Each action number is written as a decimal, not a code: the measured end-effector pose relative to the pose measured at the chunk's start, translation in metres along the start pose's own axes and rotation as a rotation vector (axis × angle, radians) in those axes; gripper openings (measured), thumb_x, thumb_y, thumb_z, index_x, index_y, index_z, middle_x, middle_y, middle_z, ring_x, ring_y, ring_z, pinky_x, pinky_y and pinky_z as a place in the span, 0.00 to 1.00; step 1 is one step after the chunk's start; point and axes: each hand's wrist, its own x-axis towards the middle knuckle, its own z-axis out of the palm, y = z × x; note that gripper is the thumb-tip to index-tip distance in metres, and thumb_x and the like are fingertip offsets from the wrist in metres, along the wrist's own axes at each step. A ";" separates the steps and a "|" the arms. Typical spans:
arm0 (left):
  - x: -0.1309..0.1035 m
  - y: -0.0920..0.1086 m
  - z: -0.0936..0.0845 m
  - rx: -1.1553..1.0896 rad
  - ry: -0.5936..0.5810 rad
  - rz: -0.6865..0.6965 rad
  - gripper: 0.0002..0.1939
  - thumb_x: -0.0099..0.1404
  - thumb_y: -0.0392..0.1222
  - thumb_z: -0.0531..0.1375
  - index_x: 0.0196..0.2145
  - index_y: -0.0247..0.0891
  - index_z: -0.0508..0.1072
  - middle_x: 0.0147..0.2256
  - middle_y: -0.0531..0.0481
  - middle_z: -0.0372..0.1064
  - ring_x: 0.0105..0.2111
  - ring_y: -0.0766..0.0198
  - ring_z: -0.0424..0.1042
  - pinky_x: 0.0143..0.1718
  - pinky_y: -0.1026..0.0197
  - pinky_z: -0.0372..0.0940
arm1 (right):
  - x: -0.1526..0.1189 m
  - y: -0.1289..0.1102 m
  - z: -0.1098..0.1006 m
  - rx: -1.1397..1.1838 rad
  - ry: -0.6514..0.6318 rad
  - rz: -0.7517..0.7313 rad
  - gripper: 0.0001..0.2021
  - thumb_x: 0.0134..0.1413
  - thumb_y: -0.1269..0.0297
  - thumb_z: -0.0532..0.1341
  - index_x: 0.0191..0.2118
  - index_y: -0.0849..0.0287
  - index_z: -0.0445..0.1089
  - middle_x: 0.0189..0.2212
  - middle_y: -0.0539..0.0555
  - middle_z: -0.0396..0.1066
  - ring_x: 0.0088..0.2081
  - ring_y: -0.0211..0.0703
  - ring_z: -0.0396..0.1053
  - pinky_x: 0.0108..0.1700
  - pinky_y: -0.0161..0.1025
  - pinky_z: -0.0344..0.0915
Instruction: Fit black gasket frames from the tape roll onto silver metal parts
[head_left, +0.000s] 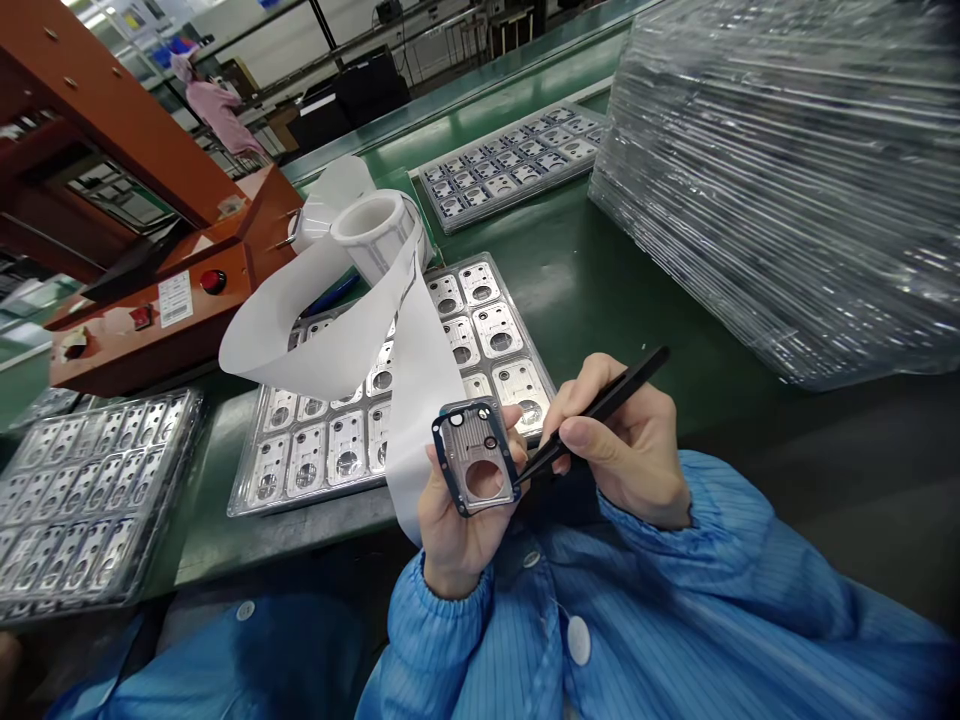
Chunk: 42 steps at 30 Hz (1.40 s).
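While left hand (466,535) grips plate (471,445): fingers clamp its edges; long axis points away from the wrist.
Right hand (634,455): fingers pinched round tweezers (628,388), farther off, plate just to their left.
Tweezers: tips at plate's lower right corner, touching or just beside, can't tell.

A: Tabletop?
B: Green tabletop (630,300), glossy; light reflects in a pale patch on it.
A: Beyond its far edge?
B: Long horizontal rail (442,22), dark slanting post (324,28), black boxy unit (371,85).
A: Upper left?
B: Person in pink (217,108), near cluttered furniture. Surroundings blurred; finer detail not legible.
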 end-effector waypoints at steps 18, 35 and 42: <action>-0.001 -0.004 -0.008 0.016 0.090 -0.080 0.25 0.57 0.57 0.59 0.43 0.33 0.75 0.33 0.45 0.67 0.31 0.67 0.66 0.35 0.68 0.66 | 0.001 -0.006 0.003 0.265 -0.113 0.027 0.07 0.54 0.66 0.63 0.33 0.58 0.63 0.23 0.50 0.70 0.19 0.33 0.65 0.18 0.28 0.61; 0.000 -0.002 0.002 0.123 0.129 0.034 0.21 0.58 0.54 0.60 0.38 0.32 0.76 0.29 0.47 0.69 0.28 0.68 0.65 0.26 0.71 0.62 | 0.001 0.003 -0.001 0.107 -0.032 0.049 0.05 0.54 0.67 0.63 0.33 0.60 0.66 0.23 0.49 0.66 0.21 0.34 0.66 0.21 0.29 0.64; 0.001 -0.002 0.001 0.119 0.114 0.080 0.18 0.60 0.54 0.58 0.38 0.37 0.76 0.30 0.47 0.68 0.31 0.66 0.66 0.26 0.70 0.63 | 0.000 0.003 0.001 0.084 0.000 0.047 0.04 0.54 0.69 0.63 0.32 0.60 0.66 0.23 0.49 0.66 0.21 0.34 0.66 0.21 0.28 0.64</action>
